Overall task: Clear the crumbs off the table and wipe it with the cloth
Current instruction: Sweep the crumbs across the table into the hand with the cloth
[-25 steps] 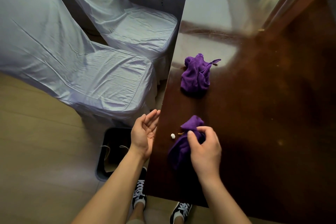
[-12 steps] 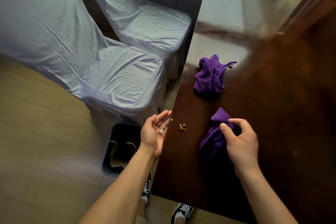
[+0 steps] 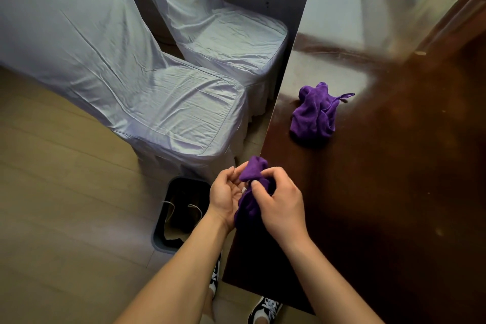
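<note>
My right hand [image 3: 280, 205] grips a bunched purple cloth [image 3: 253, 169] at the left edge of the dark glossy table [image 3: 381, 179]. The cloth is pushed over the edge into my left hand [image 3: 226, 193], which is cupped palm-up just off the table. A small white crumb [image 3: 243, 189] lies in that palm beside the cloth. A second crumpled purple cloth [image 3: 314, 116] lies farther back on the table, untouched. A tiny crumb [image 3: 420, 53] sits far back on the tabletop.
A black bin [image 3: 160, 234] with a liner stands on the wooden floor directly below my left hand. Two chairs in pale covers, the near chair [image 3: 178, 110] and the far chair [image 3: 231, 34], stand close to the table's left edge. My shoes [image 3: 264, 309] show below.
My right hand swept the cloth leftward across the table to its edge, pushing the small crumbs into my cupped left hand. The crumbs that lay near the edge are gone from the tabletop.
</note>
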